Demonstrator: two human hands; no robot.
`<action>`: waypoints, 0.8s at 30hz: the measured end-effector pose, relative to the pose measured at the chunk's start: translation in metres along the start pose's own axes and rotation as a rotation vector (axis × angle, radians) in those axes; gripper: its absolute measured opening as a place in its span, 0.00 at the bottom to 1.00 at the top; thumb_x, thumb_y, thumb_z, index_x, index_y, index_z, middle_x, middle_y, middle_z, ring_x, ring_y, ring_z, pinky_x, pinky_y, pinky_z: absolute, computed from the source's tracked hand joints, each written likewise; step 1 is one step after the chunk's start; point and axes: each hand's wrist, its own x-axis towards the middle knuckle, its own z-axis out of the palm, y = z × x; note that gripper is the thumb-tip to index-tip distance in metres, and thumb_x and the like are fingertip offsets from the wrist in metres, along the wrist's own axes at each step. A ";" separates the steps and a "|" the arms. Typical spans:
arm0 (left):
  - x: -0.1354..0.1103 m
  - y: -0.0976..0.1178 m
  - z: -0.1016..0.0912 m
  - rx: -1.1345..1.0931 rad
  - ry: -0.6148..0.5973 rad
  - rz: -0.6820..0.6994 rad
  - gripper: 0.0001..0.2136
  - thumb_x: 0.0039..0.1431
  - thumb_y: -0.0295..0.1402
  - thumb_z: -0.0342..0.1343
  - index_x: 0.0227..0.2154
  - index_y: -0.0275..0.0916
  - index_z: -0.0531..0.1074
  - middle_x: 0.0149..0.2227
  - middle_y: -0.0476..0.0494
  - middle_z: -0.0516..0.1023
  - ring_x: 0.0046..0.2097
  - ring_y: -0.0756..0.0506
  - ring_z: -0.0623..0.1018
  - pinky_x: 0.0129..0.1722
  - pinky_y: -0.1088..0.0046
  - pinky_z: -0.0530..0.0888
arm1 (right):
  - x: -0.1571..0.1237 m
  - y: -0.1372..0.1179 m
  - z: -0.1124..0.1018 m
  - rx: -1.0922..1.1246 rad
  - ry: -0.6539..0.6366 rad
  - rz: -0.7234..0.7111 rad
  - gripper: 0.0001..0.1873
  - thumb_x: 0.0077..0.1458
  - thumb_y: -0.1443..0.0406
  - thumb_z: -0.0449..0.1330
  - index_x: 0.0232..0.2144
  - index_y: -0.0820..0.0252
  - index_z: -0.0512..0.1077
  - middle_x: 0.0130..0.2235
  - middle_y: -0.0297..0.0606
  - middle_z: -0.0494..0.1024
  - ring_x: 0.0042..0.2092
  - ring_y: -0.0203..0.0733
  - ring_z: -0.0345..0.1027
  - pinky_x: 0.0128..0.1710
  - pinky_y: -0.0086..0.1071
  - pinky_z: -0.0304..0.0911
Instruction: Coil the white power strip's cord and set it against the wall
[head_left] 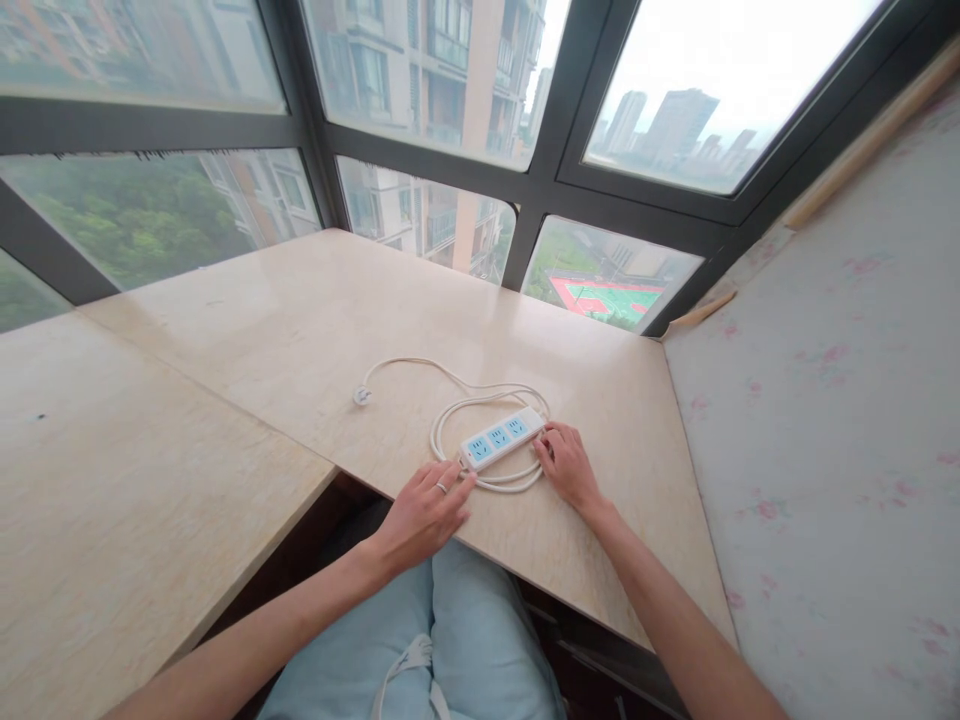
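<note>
Smooth, hard plastic makes up the slim, bar-shaped power strip (489, 453) before you, and its thin, round cord (409, 359) loops around it in loose ovals. The strip is white with three pale-blue square socket faces in a row; it lies slantwise near the counter's front edge, between your hands. Your left hand (427, 512), wearing a ring (442, 487), is at its near left end, fingers curved and a little apart; your right hand (568, 467) is at the far right end, thumb and fingers bent around the corner. You cannot tell whether either one grips. The white plug (361, 396) rests farther left on the glossy, beige, marble-patterned countertop (247, 330). Beyond stand dark window frames (435, 150), with floral wallpaper (825, 450) to your right.
</note>
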 end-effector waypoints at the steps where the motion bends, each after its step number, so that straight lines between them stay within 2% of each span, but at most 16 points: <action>1: -0.001 0.006 0.000 0.002 0.000 -0.042 0.21 0.64 0.38 0.51 0.57 0.35 0.64 0.56 0.30 0.70 0.57 0.33 0.70 0.55 0.52 0.68 | 0.000 0.001 0.000 0.016 0.012 0.006 0.09 0.64 0.61 0.49 0.35 0.58 0.67 0.44 0.47 0.71 0.50 0.49 0.61 0.52 0.43 0.59; 5: 0.006 0.031 -0.002 0.008 0.076 -0.180 0.25 0.62 0.42 0.53 0.58 0.35 0.63 0.61 0.26 0.64 0.65 0.28 0.58 0.58 0.46 0.64 | 0.004 0.006 0.001 0.064 0.030 0.076 0.11 0.63 0.60 0.49 0.41 0.59 0.67 0.40 0.45 0.73 0.44 0.48 0.63 0.48 0.43 0.61; 7: 0.021 0.040 -0.003 -0.023 0.110 -0.187 0.25 0.63 0.42 0.52 0.59 0.35 0.62 0.63 0.26 0.60 0.67 0.29 0.53 0.60 0.47 0.62 | 0.006 0.009 0.002 0.127 0.051 0.145 0.12 0.63 0.60 0.48 0.41 0.59 0.67 0.40 0.45 0.74 0.44 0.48 0.64 0.47 0.43 0.62; 10: 0.057 0.047 0.001 -0.078 0.124 -0.260 0.30 0.63 0.46 0.50 0.62 0.31 0.58 0.63 0.23 0.60 0.67 0.29 0.54 0.61 0.47 0.60 | 0.008 0.013 0.003 0.245 0.082 0.235 0.14 0.62 0.59 0.48 0.44 0.59 0.67 0.42 0.45 0.75 0.44 0.47 0.66 0.47 0.44 0.63; 13: 0.095 0.053 0.014 -0.088 0.058 -0.383 0.34 0.61 0.49 0.51 0.62 0.27 0.57 0.61 0.18 0.61 0.66 0.26 0.56 0.60 0.43 0.59 | 0.013 0.020 0.005 0.341 0.084 0.292 0.17 0.59 0.56 0.52 0.46 0.59 0.67 0.42 0.44 0.75 0.44 0.47 0.68 0.46 0.43 0.65; 18: 0.144 0.066 0.037 -0.077 -0.086 -0.477 0.39 0.57 0.53 0.53 0.62 0.24 0.58 0.61 0.16 0.61 0.65 0.25 0.58 0.61 0.41 0.54 | 0.033 0.043 0.009 0.477 0.091 0.421 0.24 0.56 0.52 0.52 0.49 0.63 0.65 0.42 0.45 0.73 0.35 0.41 0.69 0.38 0.38 0.68; 21: 0.160 0.068 0.045 -0.063 -0.118 -0.520 0.44 0.53 0.55 0.56 0.62 0.23 0.57 0.61 0.14 0.61 0.65 0.24 0.56 0.62 0.41 0.51 | 0.054 0.054 0.010 0.386 0.117 0.363 0.25 0.57 0.51 0.52 0.46 0.65 0.69 0.44 0.49 0.72 0.37 0.43 0.68 0.40 0.40 0.67; 24: 0.163 0.066 0.051 -0.049 -0.104 -0.512 0.44 0.52 0.54 0.58 0.63 0.26 0.56 0.61 0.16 0.61 0.65 0.24 0.56 0.61 0.41 0.51 | 0.078 0.054 0.014 0.324 0.058 0.235 0.21 0.58 0.52 0.53 0.43 0.63 0.72 0.46 0.50 0.72 0.41 0.45 0.69 0.43 0.41 0.66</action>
